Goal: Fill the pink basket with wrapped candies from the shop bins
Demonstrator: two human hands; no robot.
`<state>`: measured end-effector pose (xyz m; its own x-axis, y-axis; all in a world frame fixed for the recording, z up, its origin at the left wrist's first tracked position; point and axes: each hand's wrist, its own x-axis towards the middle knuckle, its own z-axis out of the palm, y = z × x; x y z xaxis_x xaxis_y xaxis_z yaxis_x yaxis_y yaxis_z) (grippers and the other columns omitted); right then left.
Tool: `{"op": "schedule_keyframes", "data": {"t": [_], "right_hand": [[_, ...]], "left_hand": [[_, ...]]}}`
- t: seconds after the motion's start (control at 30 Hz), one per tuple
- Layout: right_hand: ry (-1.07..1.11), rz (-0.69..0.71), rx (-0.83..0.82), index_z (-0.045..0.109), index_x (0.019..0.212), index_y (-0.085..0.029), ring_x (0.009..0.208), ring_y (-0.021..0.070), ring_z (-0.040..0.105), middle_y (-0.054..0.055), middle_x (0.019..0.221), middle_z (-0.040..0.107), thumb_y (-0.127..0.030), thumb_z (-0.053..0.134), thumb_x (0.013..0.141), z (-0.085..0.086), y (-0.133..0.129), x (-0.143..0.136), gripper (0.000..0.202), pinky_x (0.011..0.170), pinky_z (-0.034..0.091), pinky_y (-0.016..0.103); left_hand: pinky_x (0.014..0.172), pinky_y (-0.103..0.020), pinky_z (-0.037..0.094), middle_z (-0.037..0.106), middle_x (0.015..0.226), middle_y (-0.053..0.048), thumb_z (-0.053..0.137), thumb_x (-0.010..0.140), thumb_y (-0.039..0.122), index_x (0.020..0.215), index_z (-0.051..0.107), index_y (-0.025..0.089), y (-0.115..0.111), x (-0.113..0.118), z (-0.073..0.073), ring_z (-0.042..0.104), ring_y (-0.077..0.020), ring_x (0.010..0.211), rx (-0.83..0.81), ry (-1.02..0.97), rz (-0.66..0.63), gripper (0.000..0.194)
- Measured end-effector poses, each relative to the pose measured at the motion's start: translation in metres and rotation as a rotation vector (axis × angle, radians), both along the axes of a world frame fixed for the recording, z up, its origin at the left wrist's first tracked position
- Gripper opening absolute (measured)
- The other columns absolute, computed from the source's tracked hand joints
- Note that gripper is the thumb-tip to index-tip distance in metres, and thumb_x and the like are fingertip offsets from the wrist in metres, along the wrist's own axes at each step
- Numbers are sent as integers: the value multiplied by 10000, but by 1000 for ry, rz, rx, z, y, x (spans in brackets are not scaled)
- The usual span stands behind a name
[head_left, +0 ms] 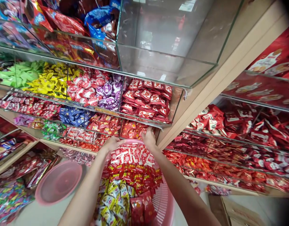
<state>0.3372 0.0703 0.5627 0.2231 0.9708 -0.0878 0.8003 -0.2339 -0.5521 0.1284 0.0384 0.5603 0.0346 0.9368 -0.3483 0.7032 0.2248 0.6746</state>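
A pink plastic basket holds wrapped candies in groups: red-and-white ones at its far end, red ones with yellow print in the middle, yellow-and-white ones near the front and larger red packets beside them. My left hand is at the basket's far left rim, fingers bent toward the rim; what they grip is hard to make out. Beyond the far right rim, my right hand reaches to a shelf compartment of red-orange packets, its fingertips against them and partly blurred.
Glass-fronted shelves of sorted candy span the view, with a wooden divider at right. An overhanging glass bin is above. A pink round basket sits lower left, a cardboard box lower right.
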Motion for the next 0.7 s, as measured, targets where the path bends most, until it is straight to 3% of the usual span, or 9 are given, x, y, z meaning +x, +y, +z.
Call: {"op": "schedule_keyframes", "data": {"t": [0.13, 0.3, 0.47, 0.6, 0.7], "right_hand": [[95, -76, 14, 411, 1147, -146, 893, 263, 624, 144, 1024, 633, -291, 575, 813, -6, 3, 2, 399, 742, 451, 341], [188, -44, 125, 413, 1077, -166, 766, 187, 594, 75, 921, 619, -205, 529, 795, -13, -5, 13, 308, 667, 432, 273], [336, 101, 303, 398, 968, -203, 618, 133, 484, -39, 701, 487, -200, 483, 795, -8, -39, 28, 192, 587, 384, 242], [446, 92, 388, 395, 954, -208, 620, 120, 438, -43, 721, 439, -264, 515, 805, -2, -65, 34, 200, 586, 382, 244], [683, 106, 378, 394, 957, -214, 662, 122, 463, -31, 758, 457, -317, 591, 785, -2, -77, 35, 281, 607, 416, 251]], "left_hand": [[521, -247, 216, 357, 405, 67, 590, 563, 744, 473, 461, 194, 1, 0, 1, 337, -100, 470, -2, 22, -9, 572], [532, -244, 221, 365, 415, 68, 587, 560, 755, 489, 454, 195, 1, 0, -1, 346, -102, 476, -7, 1, -15, 580], [538, -249, 237, 370, 421, 61, 554, 603, 749, 502, 445, 201, 0, 2, -3, 359, -112, 468, -4, 31, -19, 567], [536, -248, 242, 380, 426, 56, 541, 628, 729, 509, 468, 200, -2, 2, -2, 360, -113, 464, 0, 26, -33, 547], [537, -247, 249, 389, 432, 55, 538, 642, 715, 514, 469, 201, -3, 1, -2, 377, -117, 471, -1, 33, -27, 534]]}}
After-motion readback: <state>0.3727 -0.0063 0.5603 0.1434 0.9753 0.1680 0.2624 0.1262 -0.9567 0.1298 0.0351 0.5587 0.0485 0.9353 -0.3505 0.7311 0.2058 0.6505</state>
